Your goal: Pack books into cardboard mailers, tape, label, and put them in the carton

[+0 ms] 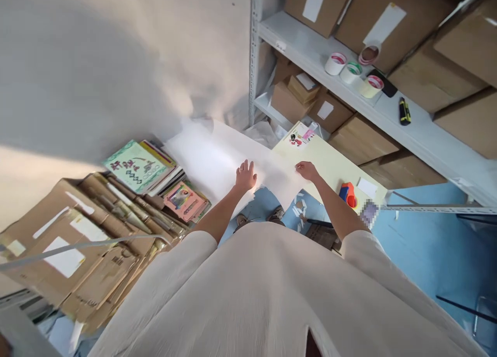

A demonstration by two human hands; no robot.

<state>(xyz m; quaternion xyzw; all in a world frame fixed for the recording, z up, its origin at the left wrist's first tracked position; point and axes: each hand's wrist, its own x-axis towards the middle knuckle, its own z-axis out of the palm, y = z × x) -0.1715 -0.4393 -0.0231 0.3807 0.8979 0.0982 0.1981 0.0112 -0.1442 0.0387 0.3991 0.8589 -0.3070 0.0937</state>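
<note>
A large white sheet of paper (229,152) spreads in front of me, its right part lying over a pale yellow tabletop (322,160). My left hand (246,176) rests flat on the sheet with its fingers apart. At the sheet's right edge, my right hand (306,170) has its fingers pinched together on the paper. What the sheet lies on at the left is hidden beneath it.
Stacked books (135,165) and folded cardboard (70,243) stand at the left. An orange and blue tape dispenser (348,195) sits on the tabletop. Shelves (376,105) on the right hold boxes, tape rolls (336,63) and a yellow-black utility knife (404,111). Paper scraps (300,208) litter the floor.
</note>
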